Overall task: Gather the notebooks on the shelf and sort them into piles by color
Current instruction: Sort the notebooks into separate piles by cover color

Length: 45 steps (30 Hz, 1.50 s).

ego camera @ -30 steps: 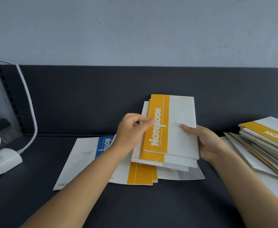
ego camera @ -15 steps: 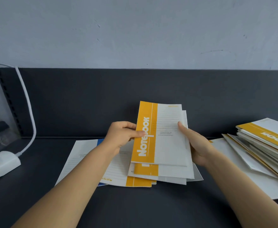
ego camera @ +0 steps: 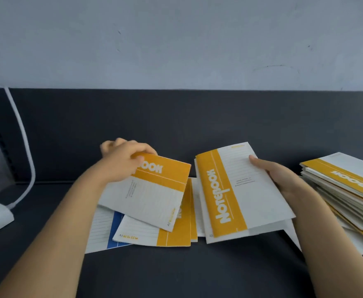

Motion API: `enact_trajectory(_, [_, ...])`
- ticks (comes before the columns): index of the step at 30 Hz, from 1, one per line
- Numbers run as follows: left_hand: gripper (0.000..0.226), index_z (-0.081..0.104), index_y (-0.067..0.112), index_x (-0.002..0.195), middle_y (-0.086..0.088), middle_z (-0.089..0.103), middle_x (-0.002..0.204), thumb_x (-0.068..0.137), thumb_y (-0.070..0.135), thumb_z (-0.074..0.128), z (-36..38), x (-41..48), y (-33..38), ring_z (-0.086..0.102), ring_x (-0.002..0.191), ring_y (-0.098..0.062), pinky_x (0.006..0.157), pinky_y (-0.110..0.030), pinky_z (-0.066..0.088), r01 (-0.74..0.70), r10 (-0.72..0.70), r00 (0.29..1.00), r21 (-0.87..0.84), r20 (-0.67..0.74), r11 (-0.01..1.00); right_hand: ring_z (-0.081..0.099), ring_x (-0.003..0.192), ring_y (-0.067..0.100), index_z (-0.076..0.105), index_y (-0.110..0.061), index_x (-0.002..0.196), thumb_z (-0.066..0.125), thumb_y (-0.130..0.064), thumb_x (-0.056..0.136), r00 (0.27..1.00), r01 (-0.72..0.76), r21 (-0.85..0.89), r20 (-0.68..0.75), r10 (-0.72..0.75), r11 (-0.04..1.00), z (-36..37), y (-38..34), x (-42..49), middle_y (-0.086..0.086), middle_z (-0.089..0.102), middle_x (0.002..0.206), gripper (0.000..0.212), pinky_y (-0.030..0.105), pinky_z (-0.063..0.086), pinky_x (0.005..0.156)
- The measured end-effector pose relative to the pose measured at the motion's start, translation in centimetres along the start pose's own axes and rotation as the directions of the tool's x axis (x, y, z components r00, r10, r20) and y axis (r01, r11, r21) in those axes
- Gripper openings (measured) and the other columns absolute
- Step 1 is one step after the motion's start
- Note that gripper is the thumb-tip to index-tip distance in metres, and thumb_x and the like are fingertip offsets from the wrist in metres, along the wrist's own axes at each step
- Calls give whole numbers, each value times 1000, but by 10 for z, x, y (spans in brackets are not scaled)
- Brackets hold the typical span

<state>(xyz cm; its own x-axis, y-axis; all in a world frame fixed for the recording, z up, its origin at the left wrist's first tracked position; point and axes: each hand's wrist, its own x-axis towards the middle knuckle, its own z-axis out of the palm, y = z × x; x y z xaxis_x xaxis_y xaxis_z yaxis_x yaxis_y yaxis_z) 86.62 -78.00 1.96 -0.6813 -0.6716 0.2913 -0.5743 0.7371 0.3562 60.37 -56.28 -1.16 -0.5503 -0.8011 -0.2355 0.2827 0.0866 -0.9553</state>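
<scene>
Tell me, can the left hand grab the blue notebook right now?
Probably not straight away. The left hand is gripping a yellow notebook, and the blue notebook lies beneath, mostly covered by a second yellow notebook lying flat. Only a blue strip shows.

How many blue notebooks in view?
1: a blue notebook lies flat on the shelf, mostly covered by yellow notebooks below the left hand. More may be hidden underneath.
</scene>
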Motion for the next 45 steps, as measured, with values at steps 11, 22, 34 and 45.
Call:
enact_trajectory(11, [113,1,26,157,-2,2,165,72,87,44,68,-15,49,9,151,-26,119,-49,19,-28,-182,752,307,634,951,73,79,34,65,-5,115,57,-39,89,996,-87,-82,18,89,993,-13,-5,-4,19,72,107,44,48,58,73])
enact_trajectory(22, [106,20,37,154,17,26,157,69,51,82,55,0,27,27,144,-12,118,-37,27,-69,78,743,-40,665,997,73,69,31,63,-5,112,55,-28,95,999,-41,84,-17,42,996,6,5,8,16,74,95,29,41,58,50])
enact_trajectory(34, [79,14,43,153,5,19,162,88,65,53,91,-29,92,19,147,-27,117,-46,24,-351,272,735,5,621,936,72,57,25,63,-6,101,51,-31,96,999,17,128,-29,-14,992,-4,-2,6,11,75,77,28,35,58,45])
enact_trajectory(45, [34,66,11,103,-3,70,97,104,18,32,95,-48,140,56,72,-19,66,-29,47,-881,617,395,471,681,45,71,54,25,62,-5,97,49,-29,98,999,36,154,-46,-29,987,-5,-3,5,11,74,72,28,34,56,43])
